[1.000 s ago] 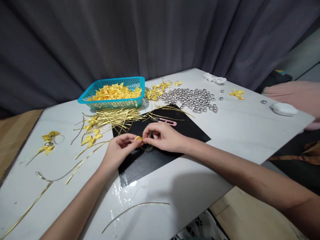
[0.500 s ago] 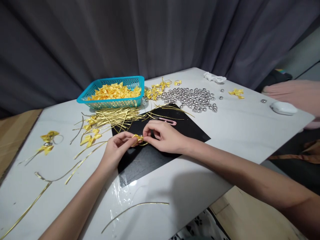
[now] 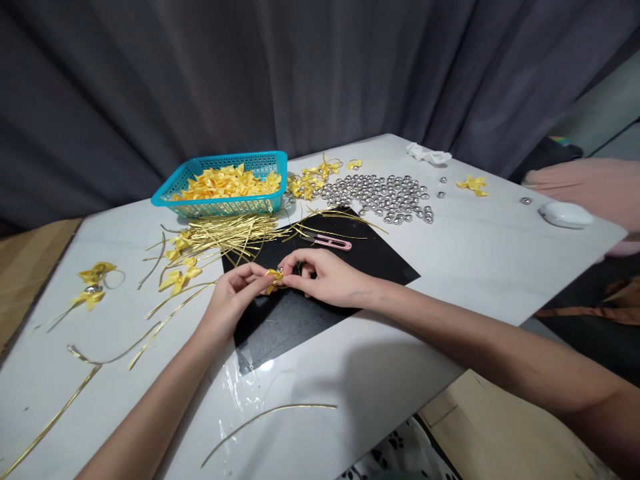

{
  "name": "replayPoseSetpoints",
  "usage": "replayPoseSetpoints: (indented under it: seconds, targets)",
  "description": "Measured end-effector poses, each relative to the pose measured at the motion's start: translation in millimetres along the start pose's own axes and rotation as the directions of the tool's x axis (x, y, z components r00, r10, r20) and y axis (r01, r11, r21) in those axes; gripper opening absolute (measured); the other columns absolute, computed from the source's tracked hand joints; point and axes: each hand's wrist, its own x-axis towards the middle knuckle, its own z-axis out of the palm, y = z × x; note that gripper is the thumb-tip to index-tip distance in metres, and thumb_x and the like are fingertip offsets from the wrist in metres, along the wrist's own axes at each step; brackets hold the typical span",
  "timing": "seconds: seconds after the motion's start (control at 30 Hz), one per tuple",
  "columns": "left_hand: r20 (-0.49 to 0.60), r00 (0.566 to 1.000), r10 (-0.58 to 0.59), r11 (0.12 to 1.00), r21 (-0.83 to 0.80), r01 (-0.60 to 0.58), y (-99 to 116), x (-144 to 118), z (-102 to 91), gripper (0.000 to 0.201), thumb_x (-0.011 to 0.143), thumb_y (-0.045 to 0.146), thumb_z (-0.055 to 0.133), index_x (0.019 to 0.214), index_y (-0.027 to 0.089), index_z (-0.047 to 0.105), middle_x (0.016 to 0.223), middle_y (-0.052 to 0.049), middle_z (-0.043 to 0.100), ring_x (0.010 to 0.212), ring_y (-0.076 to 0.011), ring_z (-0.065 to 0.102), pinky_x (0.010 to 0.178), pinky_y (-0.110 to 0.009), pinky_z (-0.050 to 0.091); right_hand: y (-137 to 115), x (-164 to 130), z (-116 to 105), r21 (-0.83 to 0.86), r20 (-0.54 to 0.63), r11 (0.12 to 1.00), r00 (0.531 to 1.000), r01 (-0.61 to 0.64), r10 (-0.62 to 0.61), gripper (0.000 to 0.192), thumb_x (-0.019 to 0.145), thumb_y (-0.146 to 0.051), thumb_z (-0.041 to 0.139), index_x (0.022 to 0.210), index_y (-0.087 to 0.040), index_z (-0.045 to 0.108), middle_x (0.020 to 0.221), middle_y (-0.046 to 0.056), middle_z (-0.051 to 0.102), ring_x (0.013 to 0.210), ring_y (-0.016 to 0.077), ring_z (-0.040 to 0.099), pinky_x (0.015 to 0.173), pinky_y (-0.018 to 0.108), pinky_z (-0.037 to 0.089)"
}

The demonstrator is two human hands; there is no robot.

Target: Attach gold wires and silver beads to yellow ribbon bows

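- Over the near-left part of the black mat (image 3: pixel 350 267), between the two hands: one small yellow ribbon bow (image 3: pixel 273 277), held off the surface.
- Left hand (image 3: pixel 235 297): fingertips pinched together on the bow from its 9 o'clock side.
- Right hand (image 3: pixel 323 275): thumb and forefinger closed on the bow's 3 o'clock side; a thin gold wire seemed to run from the pinch, too fine to trace.
- Change from half a second before: the right hand had dropped slightly lower and nearer the body, uncovering the pink clipper (image 3: pixel 333 242) at the bow's 1 o'clock; both pinches on the bow were unchanged, so the work at its middle was judged to be still under way.
- At 11 o'clock of the bow: loose heap of gold wire ties (image 3: pixel 225 233), with a few finished bows among them.
- Further out at 11 o'clock: teal basket (image 3: pixel 220 207), filled with yellow bows.
- At 1 o'clock, beyond the mat: spread of silver beads (image 3: pixel 385 195).
- At 9 o'clock, well apart: two bows on wires (image 3: pixel 93 285) on the white table (image 3: pixel 475 267).
- At 2 o'clock, near the far table edge: white oval case (image 3: pixel 565 215).
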Motion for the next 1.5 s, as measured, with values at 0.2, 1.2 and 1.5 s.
replayPoseSetpoints:
  seconds: [0.2, 1.2, 1.5]
  targets:
    - [0.040, 0.999, 0.002, 0.999, 0.047, -0.004, 2, 0, -0.3, 0.019, 0.065, 0.031, 0.075, 0.065, 0.016, 0.064, 0.063, 0.001, 0.067, 0.061, -0.0091, 0.059, 0.060, -0.017, 0.043, 1, 0, 0, -0.017, -0.023, 0.999, 0.999, -0.037, 0.037, 0.004, 0.081, -0.015, 0.055, 0.079, -0.012, 0.057, 0.060, -0.002, 0.055, 0.050, 0.0064, 0.051, 0.045, 0.016, 0.037]
    - [-0.014, 1.000, -0.006, 0.998, 0.066, 0.007, 3, -2, 2.9, 0.023, 0.053, 0.027, 0.082, 0.065, 0.016, 0.065, 0.064, 0.000, 0.067, 0.060, -0.0110, 0.061, 0.059, -0.020, 0.047, -1, 1, 0, -0.100, -0.067, 0.995, 0.998, 0.008, -0.014, 0.007, 0.076, -0.016, 0.062, 0.074, -0.010, 0.064, 0.054, -0.005, 0.051, 0.046, 0.0031, 0.035, 0.049, 0.018, 0.028]
    - [-0.041, 0.999, 0.004, 0.995, 0.095, 0.000, 2, -1, 2.6, 0.022, 0.054, 0.026, 0.081, 0.063, 0.016, 0.064, 0.061, 0.001, 0.065, 0.057, -0.0104, 0.059, 0.056, -0.019, 0.045, -5, -4, 5, -0.047, -0.107, 0.995, 0.991, -0.089, 0.083, 0.006, 0.077, -0.016, 0.061, 0.078, -0.011, 0.063, 0.050, -0.005, 0.049, 0.044, 0.0048, 0.043, 0.044, 0.017, 0.030]
